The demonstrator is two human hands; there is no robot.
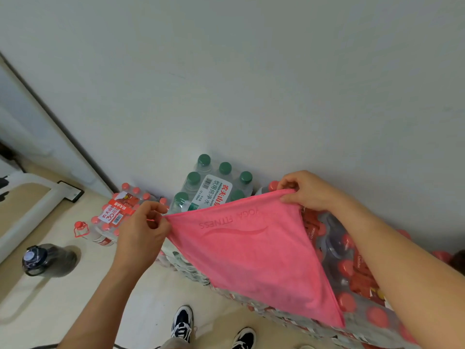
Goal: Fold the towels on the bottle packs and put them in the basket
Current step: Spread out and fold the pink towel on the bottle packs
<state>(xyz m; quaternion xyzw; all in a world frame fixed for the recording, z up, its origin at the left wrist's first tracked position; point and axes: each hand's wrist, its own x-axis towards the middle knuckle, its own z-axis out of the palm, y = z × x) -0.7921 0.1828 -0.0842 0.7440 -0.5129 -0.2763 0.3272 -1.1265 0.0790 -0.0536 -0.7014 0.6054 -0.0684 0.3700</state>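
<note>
Far left, on the floor: a dark jug (47, 259) lies on its side. Just beyond it is a loose bottle (85, 231) with a red handle, and beside that a floor pack (118, 212) of red-capped bottles.

Left hand (143, 230): the forearm rises from the bottom edge, with the back of the hand toward the camera. The fingers are curled in tight. Thumb and fingers pinch the left corner of the pink towel (251, 253), with no gap showing in the grip.

The towel is held taut along its upper edge between the two hands, above the stacked packs. From that edge it narrows to a point at the lower right. Raised lettering reading YOGA FITNESS shows upside down near the top. Whether the lower point rests on the packs or hangs just above them cannot be told.

Behind the towel, against the wall, stands a green-capped pack (214, 182) with a white label.

Right hand (304, 191): the forearm enters from the lower right and reaches up and across. The fingers are bent over the towel's far corner, pinching it against the thumb in a closed grip.

Under the right forearm lie the red-capped packs (352, 273). Two dark shoes (182, 323) show at the bottom edge.
</note>
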